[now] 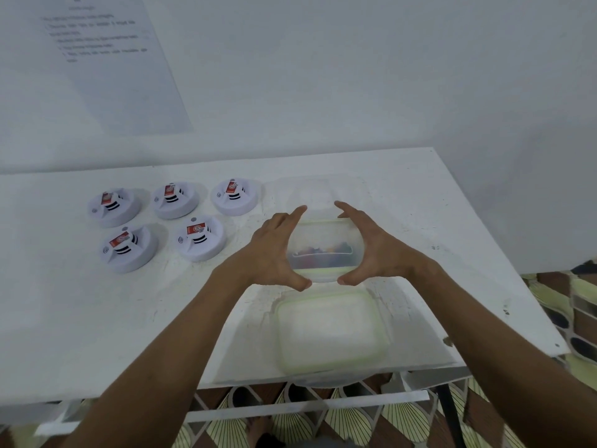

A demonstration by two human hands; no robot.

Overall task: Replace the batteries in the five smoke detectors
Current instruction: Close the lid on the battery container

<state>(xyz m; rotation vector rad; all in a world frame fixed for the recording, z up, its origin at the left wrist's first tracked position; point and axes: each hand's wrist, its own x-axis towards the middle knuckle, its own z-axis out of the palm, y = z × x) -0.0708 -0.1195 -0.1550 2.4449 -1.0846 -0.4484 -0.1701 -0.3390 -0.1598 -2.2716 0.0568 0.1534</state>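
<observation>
Red, unreadable labels on five smoke detectors (157, 221); illegible wall sheet (109, 59).

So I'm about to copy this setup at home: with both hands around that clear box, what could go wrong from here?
The left hand and right hand hold the clear container only by its sides, so it might slip and spill the coloured items inside. The second container sits near the front edge of the table and could be knocked off. The five smoke detectors lie close by the left arm.
</observation>
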